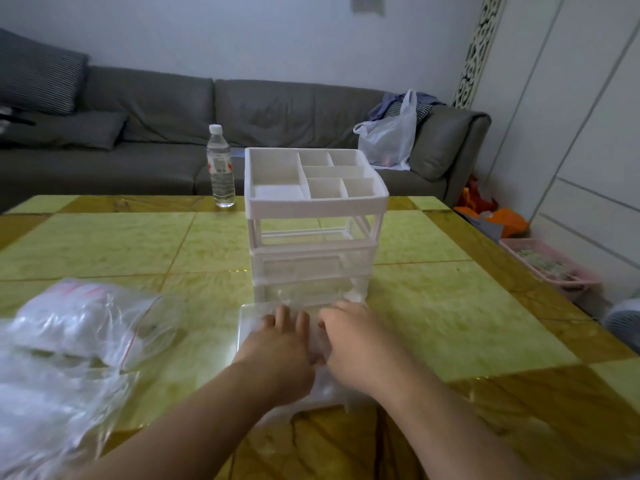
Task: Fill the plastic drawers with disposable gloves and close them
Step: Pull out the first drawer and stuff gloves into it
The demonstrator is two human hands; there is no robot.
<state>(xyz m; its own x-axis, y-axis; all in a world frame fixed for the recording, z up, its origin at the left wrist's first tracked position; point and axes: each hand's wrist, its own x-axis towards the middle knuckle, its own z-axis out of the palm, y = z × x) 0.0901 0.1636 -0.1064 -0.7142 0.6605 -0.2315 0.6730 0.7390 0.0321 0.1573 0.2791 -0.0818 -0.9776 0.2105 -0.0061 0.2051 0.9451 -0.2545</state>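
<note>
Clear plastic drawer [249,327] pulled out of white plastic organizer [315,216], resting on yellow tiled table [450,306]. Left hand [277,351] and right hand [360,348] press thin disposable gloves [323,382] inside, fingers extended. Gloves limp, slippery; bunch them from above.

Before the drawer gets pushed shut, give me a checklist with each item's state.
1. Drawer pulled out of the organizer: ok, it sits out in front at the bottom.
2. Gloves inside the drawer: cannot tell; clear plastic lies under the hands, blurred.
3. Left hand and right hand on the drawer's contents: ok, both rest over it.
4. Fingers clear of the slot: not ok, fingertips reach close to the organizer's front.
5. Glove bag out of the drawer's path: ok, it lies to the left.
6. Bottle clear: ok, far back on the table.
</note>
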